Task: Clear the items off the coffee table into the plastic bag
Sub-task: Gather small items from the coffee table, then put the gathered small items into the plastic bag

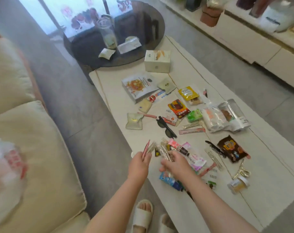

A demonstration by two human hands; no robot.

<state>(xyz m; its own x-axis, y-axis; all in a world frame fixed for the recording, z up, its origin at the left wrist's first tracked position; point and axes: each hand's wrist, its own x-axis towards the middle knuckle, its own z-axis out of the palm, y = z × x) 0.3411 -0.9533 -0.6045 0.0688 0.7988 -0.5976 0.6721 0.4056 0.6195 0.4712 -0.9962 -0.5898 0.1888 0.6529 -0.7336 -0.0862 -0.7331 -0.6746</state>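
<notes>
Lying on the sofa (33, 148) at the far left, the plastic bag (6, 167), white with red print, is well apart from the coffee table (227, 207) and blurred, so I cannot tell whether anything is in it. By my judgement the task is barely begun: most of the clutter remains on the tabletop.

Next comes the left hand (139, 163), its fingers curled round a few thin stick sachets (148, 148), one pink, that fan upward from its grip. Just beside it the right hand (174, 163) reaches down into a pile of small packets at the near edge; its fingers are bent over a clear wrapper (165, 153), though whether it truly grips this is not certain.

Still to be gathered, moving rightward: a pale pouch (134, 121), a meal packet (138, 86), black sunglasses (165, 127), a tissue box (158, 61) farther back, a red snack packet (178, 109), a yellow pouch (188, 93), a green packet (194, 116), a clear zip bag (232, 115), a brown snack bag (232, 148) and a small jar (238, 184) with a gold ribbon.

Behind stands a round glass side table (142, 31) bearing a tall glass jar (107, 32). Nothing blocks the hands, but each handful must cross the gap to the sofa.
</notes>
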